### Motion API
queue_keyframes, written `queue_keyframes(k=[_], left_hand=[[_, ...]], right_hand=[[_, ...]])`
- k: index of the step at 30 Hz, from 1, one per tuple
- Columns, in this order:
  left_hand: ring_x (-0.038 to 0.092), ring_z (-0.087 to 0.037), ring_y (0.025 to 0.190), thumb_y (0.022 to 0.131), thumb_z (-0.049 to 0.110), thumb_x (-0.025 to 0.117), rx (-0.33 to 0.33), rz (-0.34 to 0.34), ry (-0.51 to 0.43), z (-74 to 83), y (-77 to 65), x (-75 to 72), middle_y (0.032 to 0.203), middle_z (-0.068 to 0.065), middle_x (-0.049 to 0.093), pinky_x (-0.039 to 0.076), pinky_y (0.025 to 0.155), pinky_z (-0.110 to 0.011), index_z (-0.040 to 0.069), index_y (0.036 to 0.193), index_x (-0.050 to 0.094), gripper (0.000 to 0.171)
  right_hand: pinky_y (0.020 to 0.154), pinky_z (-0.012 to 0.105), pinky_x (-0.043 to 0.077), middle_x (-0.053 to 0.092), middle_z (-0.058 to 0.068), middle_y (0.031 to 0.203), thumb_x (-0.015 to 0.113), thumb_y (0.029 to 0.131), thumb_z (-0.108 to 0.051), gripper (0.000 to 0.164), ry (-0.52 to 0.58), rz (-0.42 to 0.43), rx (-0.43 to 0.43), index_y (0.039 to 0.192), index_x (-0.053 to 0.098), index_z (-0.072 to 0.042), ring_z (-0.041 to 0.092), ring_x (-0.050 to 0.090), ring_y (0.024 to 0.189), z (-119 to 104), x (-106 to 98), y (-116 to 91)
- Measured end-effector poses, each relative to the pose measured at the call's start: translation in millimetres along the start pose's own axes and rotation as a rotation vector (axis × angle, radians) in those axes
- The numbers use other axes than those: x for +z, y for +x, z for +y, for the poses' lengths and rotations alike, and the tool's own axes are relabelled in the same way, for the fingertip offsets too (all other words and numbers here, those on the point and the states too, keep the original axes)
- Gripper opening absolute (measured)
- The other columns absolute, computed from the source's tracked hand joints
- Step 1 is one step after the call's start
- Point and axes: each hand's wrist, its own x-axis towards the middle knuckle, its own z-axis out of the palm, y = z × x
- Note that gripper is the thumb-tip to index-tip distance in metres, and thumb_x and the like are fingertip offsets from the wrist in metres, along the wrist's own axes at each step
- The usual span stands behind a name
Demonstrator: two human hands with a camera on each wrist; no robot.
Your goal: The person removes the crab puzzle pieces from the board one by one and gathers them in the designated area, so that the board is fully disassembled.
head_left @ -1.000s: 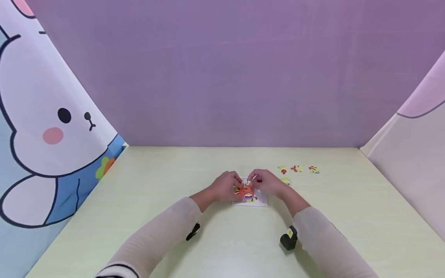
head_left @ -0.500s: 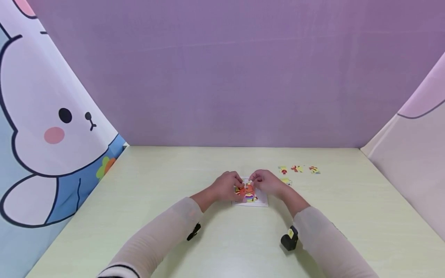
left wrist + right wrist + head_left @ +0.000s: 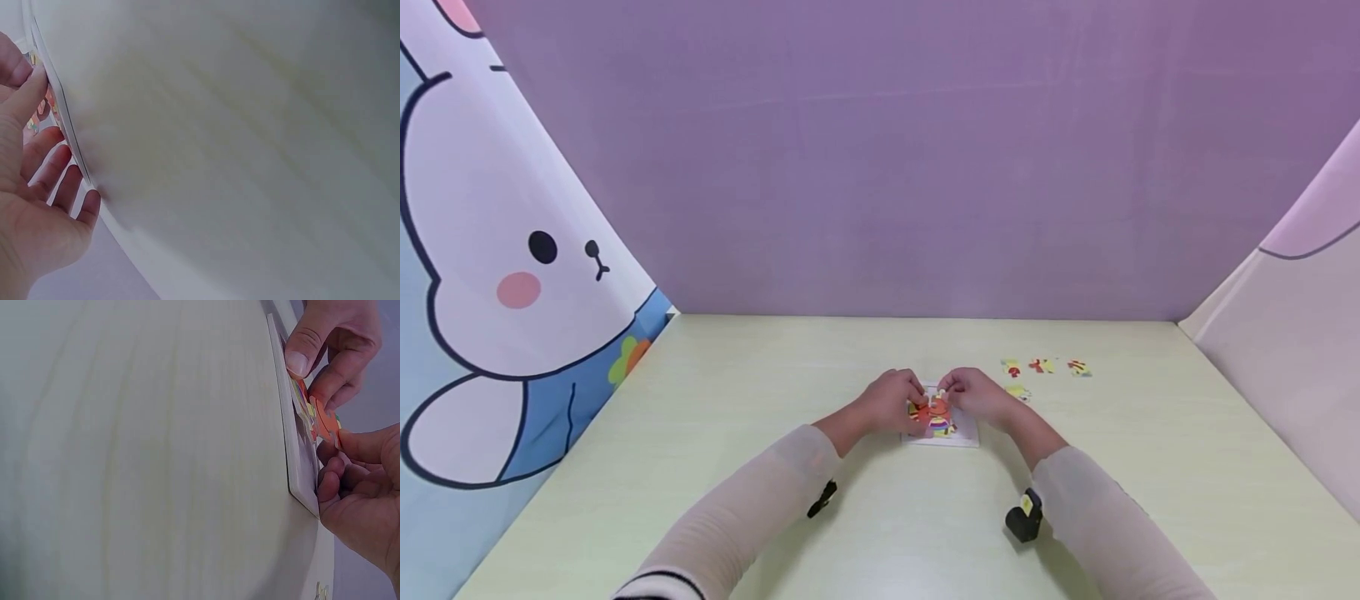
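A white puzzle board (image 3: 964,433) lies on the table with a partly assembled picture of orange, yellow and striped pieces (image 3: 937,417) on it. My left hand (image 3: 889,402) rests at the board's left side. In the left wrist view its fingers (image 3: 53,169) reach along the board's edge; in the right wrist view its thumb (image 3: 305,347) presses on the pieces. At the upper right of the picture, my right hand (image 3: 977,393) pinches an orange puzzle piece (image 3: 325,422) between thumb and finger. This piece is tilted up from the board, beside the left fingertips.
Several loose puzzle pieces lie right of the board, among them a red-and-yellow piece (image 3: 1042,365), a striped piece (image 3: 1078,367) and a yellow piece (image 3: 1018,391). A purple backdrop (image 3: 880,167) rises behind the table (image 3: 760,358). A black wrist camera (image 3: 1024,515) hangs under the right sleeve.
The right fingers have shifted very slightly and settled lower at the picture's top. The left hand stays in place, and the loose pieces have not moved.
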Motion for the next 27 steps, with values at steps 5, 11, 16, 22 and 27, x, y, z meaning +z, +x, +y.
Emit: queue_keyframes(k=[5, 11, 16, 22, 27], left_hand=[[0.052, -0.016, 0.098, 0.073, 0.033, 0.087, -0.015, -0.008, -0.001, 0.9, 2.1, -0.1, 0.104, 0.001, 0.061, 0.042, 0.089, -0.028, 0.006, 0.106, 0.077, 0.043], [0.051, -0.015, 0.097, 0.074, 0.032, 0.087, -0.049, -0.027, -0.017, 1.4, 4.0, -0.1, 0.103, 0.003, 0.060, 0.043, 0.087, -0.027, 0.007, 0.106, 0.077, 0.042], [0.050, -0.014, 0.098, 0.075, 0.034, 0.086, -0.062, -0.037, -0.012, 1.1, 4.4, -0.8, 0.104, 0.003, 0.059, 0.043, 0.088, -0.027, 0.008, 0.107, 0.077, 0.042], [0.051, -0.016, 0.100, 0.075, 0.034, 0.086, -0.065, -0.038, -0.011, 2.8, 3.1, -1.3, 0.107, 0.002, 0.060, 0.042, 0.090, -0.029, 0.009, 0.110, 0.076, 0.044], [0.051, -0.016, 0.101, 0.074, 0.036, 0.086, -0.069, -0.033, -0.002, 1.4, 2.6, 0.0, 0.108, 0.002, 0.060, 0.042, 0.090, -0.029, 0.009, 0.110, 0.076, 0.046]], right_hand=[[0.084, 0.035, 0.044, 0.059, 0.010, 0.097, 0.051, 0.095, 0.003, 0.014, 0.032, -0.013, -0.006, 0.105, 0.061, 0.000, 0.022, 0.053, 0.091, 2.4, -2.8, -1.9], [0.081, 0.031, 0.045, 0.058, 0.007, 0.092, 0.053, 0.098, 0.000, 0.011, 0.146, -0.049, -0.077, 0.106, 0.060, 0.001, 0.019, 0.053, 0.088, 9.9, -10.4, -5.3], [0.080, 0.029, 0.047, 0.058, 0.007, 0.090, 0.053, 0.098, -0.001, 0.011, 0.209, -0.062, -0.110, 0.107, 0.058, 0.003, 0.017, 0.054, 0.086, 12.6, -15.2, -5.4], [0.081, 0.034, 0.049, 0.061, 0.008, 0.092, 0.055, 0.097, -0.003, 0.013, 0.155, -0.021, -0.098, 0.108, 0.059, 0.002, 0.019, 0.057, 0.086, 12.7, -17.4, -10.8], [0.078, 0.032, 0.051, 0.064, 0.009, 0.091, 0.055, 0.098, -0.003, 0.013, 0.166, -0.007, -0.115, 0.108, 0.060, 0.003, 0.021, 0.058, 0.082, 12.3, -21.2, -18.5]])
